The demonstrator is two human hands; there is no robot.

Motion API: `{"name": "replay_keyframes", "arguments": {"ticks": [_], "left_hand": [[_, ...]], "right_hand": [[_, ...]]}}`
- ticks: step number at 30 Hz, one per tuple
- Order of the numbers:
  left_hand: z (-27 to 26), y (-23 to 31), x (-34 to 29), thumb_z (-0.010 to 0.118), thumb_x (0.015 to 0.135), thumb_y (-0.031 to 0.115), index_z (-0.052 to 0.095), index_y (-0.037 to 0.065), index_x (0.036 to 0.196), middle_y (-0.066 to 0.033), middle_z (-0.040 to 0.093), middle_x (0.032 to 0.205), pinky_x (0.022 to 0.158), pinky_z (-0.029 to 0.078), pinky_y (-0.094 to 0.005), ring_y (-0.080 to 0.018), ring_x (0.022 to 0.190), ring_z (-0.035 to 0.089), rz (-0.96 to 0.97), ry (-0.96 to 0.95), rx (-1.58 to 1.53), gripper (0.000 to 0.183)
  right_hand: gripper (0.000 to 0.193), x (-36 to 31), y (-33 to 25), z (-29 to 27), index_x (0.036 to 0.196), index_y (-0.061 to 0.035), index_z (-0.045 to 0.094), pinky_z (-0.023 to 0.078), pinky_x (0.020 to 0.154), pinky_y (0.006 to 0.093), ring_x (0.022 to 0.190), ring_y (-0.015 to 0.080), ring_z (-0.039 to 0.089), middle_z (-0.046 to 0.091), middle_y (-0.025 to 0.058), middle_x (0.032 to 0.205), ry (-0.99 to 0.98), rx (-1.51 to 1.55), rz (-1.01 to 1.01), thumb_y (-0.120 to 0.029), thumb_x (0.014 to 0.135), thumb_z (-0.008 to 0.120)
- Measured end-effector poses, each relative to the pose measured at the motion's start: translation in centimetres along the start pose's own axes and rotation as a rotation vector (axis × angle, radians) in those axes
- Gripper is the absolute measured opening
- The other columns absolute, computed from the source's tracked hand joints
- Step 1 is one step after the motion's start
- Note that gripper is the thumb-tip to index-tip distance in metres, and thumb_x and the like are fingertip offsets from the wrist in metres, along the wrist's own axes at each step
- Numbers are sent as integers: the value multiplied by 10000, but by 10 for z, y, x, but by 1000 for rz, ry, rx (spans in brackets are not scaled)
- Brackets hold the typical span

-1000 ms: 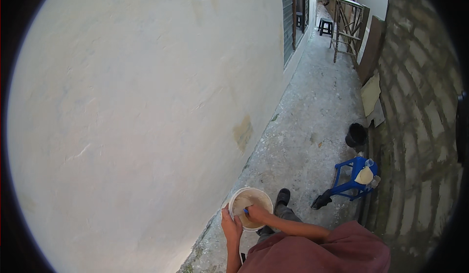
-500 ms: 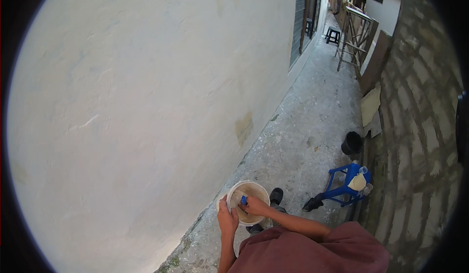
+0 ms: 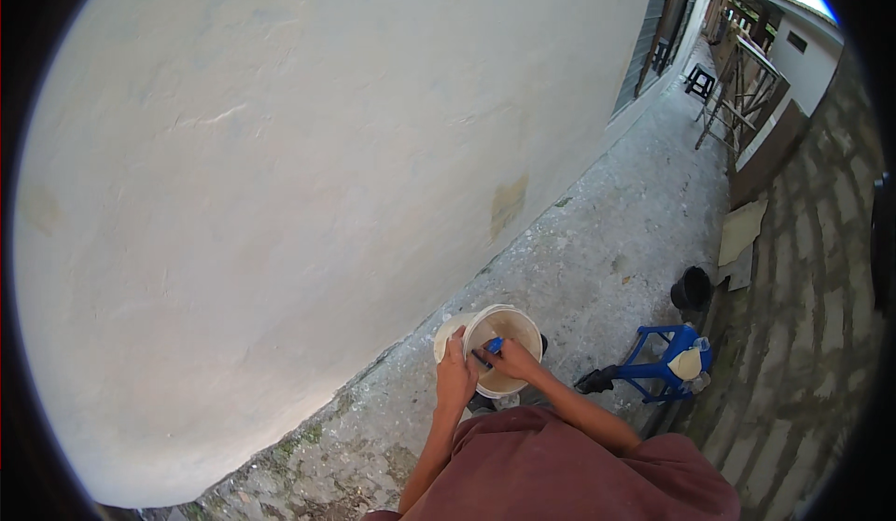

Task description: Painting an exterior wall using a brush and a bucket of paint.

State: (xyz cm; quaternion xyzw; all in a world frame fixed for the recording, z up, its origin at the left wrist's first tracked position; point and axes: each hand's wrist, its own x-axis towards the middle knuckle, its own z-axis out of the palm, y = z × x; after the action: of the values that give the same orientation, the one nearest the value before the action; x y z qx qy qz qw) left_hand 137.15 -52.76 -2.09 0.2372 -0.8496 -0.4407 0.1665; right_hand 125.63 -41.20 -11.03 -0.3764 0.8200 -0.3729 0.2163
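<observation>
A white bucket (image 3: 504,389) is tipped toward me in front of my body, its inner wall smeared with beige paste. My left hand (image 3: 455,372) grips the bucket's left rim. Against that side, partly behind those fingers, is a pale rounded flat piece (image 3: 445,336); whether the same hand also holds it, I cannot tell. Inside the bucket's mouth, my right hand (image 3: 515,361) is closed around a blue-handled scraper (image 3: 493,346). Its dark blade points left toward the inner wall.
A pale plastered wall (image 3: 308,222) runs along my left, a block wall (image 3: 793,316) along my right. On the concrete path (image 3: 597,241) stand a blue stool (image 3: 653,372) with a pale piece on it, a black bucket (image 3: 692,289), a black stool (image 3: 700,81) and a wooden trestle (image 3: 737,101).
My view has swung left, so the surroundings sit further right. The bucket and both hands appear higher and slightly right. The scraper's blade now shows inside the bucket.
</observation>
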Motion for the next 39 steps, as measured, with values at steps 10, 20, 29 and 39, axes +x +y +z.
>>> {"name": "replay_keyframes", "arguments": {"ticks": [10,20,29,39], "left_hand": [[9,-2,-11,478,801,-50,419,11,1323,-282,549,1207,891,465,-471,-448,1070,568,-8,77,-65,529],[29,-23,-35,484,793,-59,415,-24,1305,-278,539,1222,918,446,-463,-436,1092,556,-74,53,-75,517],[31,-28,-35,475,788,-55,448,-30,1282,-269,569,1183,902,460,-451,-428,1069,575,-50,128,-70,495],[29,-27,-33,485,789,-58,482,-31,1248,-265,613,1106,853,485,-443,-418,992,617,-54,104,-37,461]], "right_hand": [[289,-22,-21,-22,892,8,660,506,649,263,706,106,623,671,48,783,-215,621,198,-263,961,586],[366,-36,-7,-23,920,27,653,543,672,272,702,139,652,680,82,805,-284,700,338,-324,970,561],[392,-37,-6,-25,926,21,649,549,677,273,716,148,664,685,96,821,-294,777,372,-361,963,564],[428,-31,-2,-28,1003,21,654,540,661,253,701,131,657,678,84,818,-348,746,354,-394,957,561]]}}
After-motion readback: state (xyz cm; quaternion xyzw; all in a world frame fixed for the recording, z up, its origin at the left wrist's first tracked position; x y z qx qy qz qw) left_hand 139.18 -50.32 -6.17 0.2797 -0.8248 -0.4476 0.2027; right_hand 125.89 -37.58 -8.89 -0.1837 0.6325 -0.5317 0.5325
